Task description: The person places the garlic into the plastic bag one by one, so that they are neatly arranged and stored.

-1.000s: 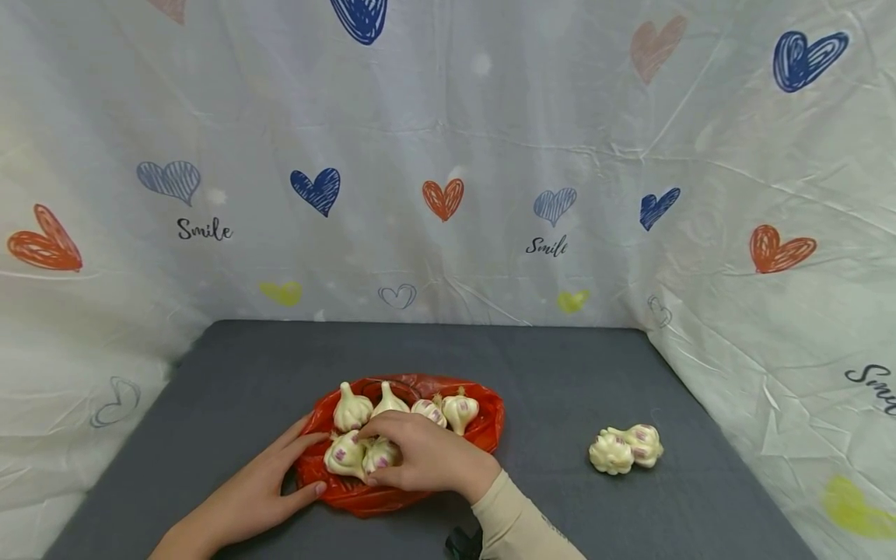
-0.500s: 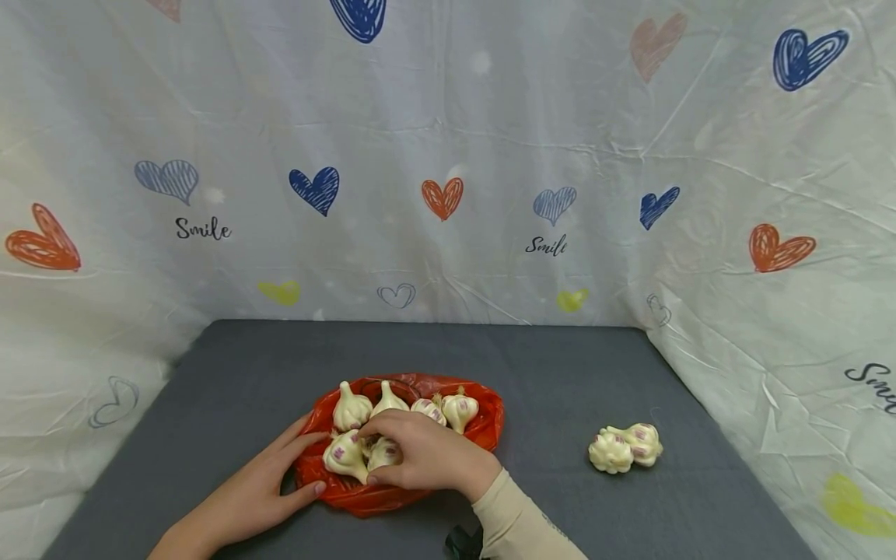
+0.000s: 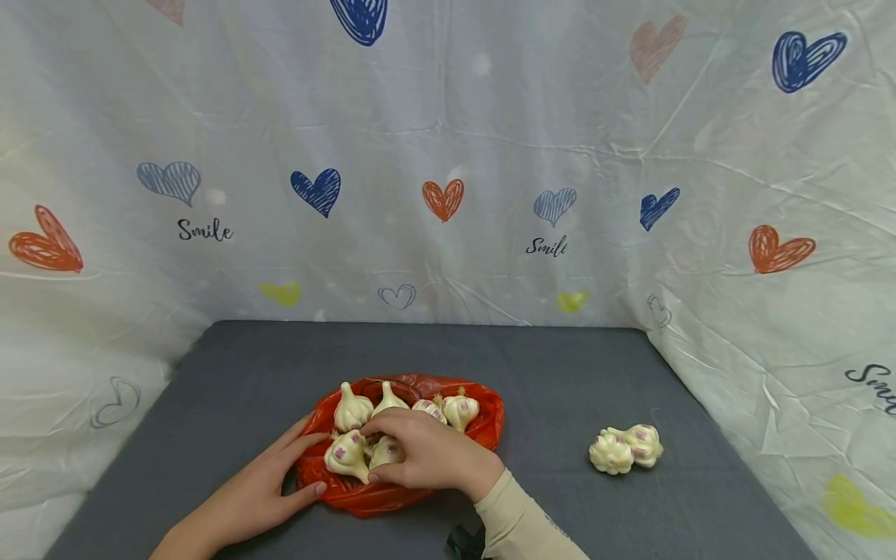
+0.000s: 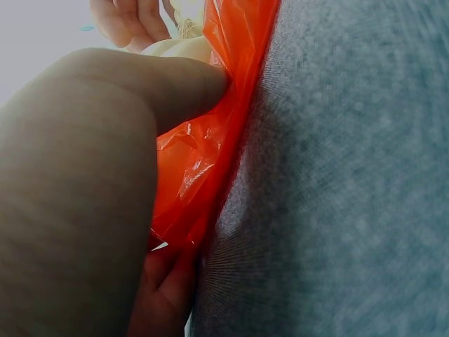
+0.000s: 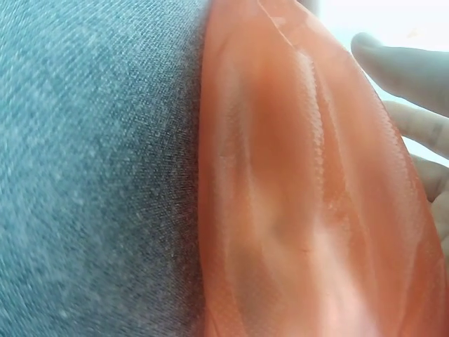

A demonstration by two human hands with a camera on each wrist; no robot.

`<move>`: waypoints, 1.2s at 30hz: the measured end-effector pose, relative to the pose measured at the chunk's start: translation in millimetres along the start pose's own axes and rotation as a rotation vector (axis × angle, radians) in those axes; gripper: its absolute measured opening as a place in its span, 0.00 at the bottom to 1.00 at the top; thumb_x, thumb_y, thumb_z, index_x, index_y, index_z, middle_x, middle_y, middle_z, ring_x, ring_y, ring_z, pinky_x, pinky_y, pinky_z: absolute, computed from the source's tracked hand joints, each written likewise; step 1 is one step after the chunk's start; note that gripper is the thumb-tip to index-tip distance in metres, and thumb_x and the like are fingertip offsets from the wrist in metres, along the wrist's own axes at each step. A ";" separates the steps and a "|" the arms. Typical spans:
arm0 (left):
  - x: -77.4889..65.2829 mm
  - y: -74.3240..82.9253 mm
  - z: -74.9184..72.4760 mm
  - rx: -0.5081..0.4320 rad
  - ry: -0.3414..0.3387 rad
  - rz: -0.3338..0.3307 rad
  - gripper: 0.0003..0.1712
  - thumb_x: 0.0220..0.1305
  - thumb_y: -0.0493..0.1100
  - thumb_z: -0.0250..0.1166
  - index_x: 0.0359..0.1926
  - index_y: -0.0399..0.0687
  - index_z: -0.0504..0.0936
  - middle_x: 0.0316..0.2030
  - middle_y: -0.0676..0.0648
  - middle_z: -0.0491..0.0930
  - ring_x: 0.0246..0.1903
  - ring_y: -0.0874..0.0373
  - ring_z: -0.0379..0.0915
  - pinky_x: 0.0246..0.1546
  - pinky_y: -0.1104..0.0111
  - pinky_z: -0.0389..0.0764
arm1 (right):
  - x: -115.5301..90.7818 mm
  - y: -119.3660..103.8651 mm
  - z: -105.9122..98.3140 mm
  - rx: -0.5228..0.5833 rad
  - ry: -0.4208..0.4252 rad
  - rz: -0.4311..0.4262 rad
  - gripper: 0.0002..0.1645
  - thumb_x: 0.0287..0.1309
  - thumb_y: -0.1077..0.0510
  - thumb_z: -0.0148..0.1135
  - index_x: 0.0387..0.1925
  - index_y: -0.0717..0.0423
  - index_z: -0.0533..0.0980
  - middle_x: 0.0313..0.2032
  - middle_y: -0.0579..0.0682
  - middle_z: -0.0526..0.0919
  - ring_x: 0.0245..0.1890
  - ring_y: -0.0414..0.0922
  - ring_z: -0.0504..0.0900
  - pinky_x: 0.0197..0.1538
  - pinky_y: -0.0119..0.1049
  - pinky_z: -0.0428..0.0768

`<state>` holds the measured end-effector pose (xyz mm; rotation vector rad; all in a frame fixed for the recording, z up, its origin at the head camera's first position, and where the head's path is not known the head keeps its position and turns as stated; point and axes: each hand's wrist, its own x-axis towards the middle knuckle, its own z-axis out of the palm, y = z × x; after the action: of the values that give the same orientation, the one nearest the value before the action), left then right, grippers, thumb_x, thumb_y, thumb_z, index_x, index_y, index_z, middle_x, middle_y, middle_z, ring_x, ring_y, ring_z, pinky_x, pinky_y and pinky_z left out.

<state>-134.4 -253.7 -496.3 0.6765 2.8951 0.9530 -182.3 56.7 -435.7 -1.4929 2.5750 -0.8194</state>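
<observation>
A red plastic bag (image 3: 361, 504) lies spread on the dark grey table, its mouth open upward, with several garlic bulbs inside. My left hand (image 3: 271, 484) holds the bag's left end, thumb at the front and fingers further back; the left wrist view shows the thumb over the red plastic (image 4: 193, 158). My right hand (image 3: 437, 457) reaches in from the right and grips a garlic bulb (image 3: 386, 451), partly covered by the fingers. Beside it, toward the left hand, lies another garlic bulb (image 3: 346, 455). In the right wrist view the bag (image 5: 302, 175) hides much of that hand.
Two touching garlic bulbs (image 3: 625, 449) lie on the table (image 3: 553, 373) to the right of the bag. At the back of the bag sit several bulbs, one upright (image 3: 351, 407). A small black object (image 3: 465, 542) shows by the right sleeve. A printed curtain (image 3: 483, 257) encloses the table.
Between my right fingers the gripped bulb has turned and shifted slightly right, leaving a small gap from the bulb on its left. My left hand and the bag look the same.
</observation>
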 end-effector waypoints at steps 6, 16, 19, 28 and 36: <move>-0.4 1.0 0.5 0.002 0.008 0.010 0.39 0.74 0.72 0.66 0.77 0.62 0.75 0.85 0.40 0.55 0.79 0.34 0.61 0.64 0.35 0.76 | -0.6 -1.5 -3.0 0.010 0.024 -0.006 0.27 0.68 0.50 0.78 0.65 0.51 0.82 0.61 0.41 0.84 0.57 0.37 0.82 0.60 0.23 0.77; 0.3 0.7 0.7 -0.013 0.001 0.004 0.40 0.73 0.72 0.66 0.77 0.60 0.75 0.84 0.38 0.55 0.79 0.32 0.60 0.64 0.33 0.74 | -5.3 -7.0 -13.1 -0.008 0.037 -0.012 0.28 0.72 0.49 0.75 0.67 0.54 0.81 0.63 0.45 0.85 0.62 0.37 0.82 0.65 0.28 0.77; 0.6 0.4 0.0 -0.031 -0.007 0.002 0.41 0.73 0.72 0.67 0.76 0.58 0.75 0.84 0.36 0.55 0.79 0.30 0.59 0.65 0.32 0.73 | -7.9 -8.4 -17.1 -0.005 0.035 0.013 0.29 0.73 0.47 0.73 0.68 0.55 0.81 0.65 0.44 0.84 0.65 0.37 0.80 0.68 0.32 0.77; 1.5 1.2 -1.7 -0.033 -0.017 -0.020 0.43 0.72 0.73 0.67 0.76 0.56 0.75 0.84 0.34 0.54 0.79 0.27 0.57 0.66 0.30 0.71 | -15.1 -8.7 -25.4 0.011 0.046 0.047 0.28 0.73 0.45 0.73 0.67 0.53 0.81 0.64 0.46 0.85 0.64 0.44 0.82 0.69 0.37 0.78; 2.6 -1.7 -0.7 -0.041 -0.029 -0.023 0.44 0.71 0.74 0.67 0.77 0.55 0.75 0.85 0.34 0.53 0.79 0.26 0.56 0.66 0.31 0.71 | -25.6 -11.3 -35.1 0.029 0.062 0.109 0.29 0.74 0.45 0.72 0.68 0.55 0.80 0.65 0.47 0.84 0.65 0.45 0.82 0.68 0.38 0.79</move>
<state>-137.6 -254.2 -496.5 0.6470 2.8429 0.9886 -170.4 87.9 -405.6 -1.3267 2.6485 -0.8992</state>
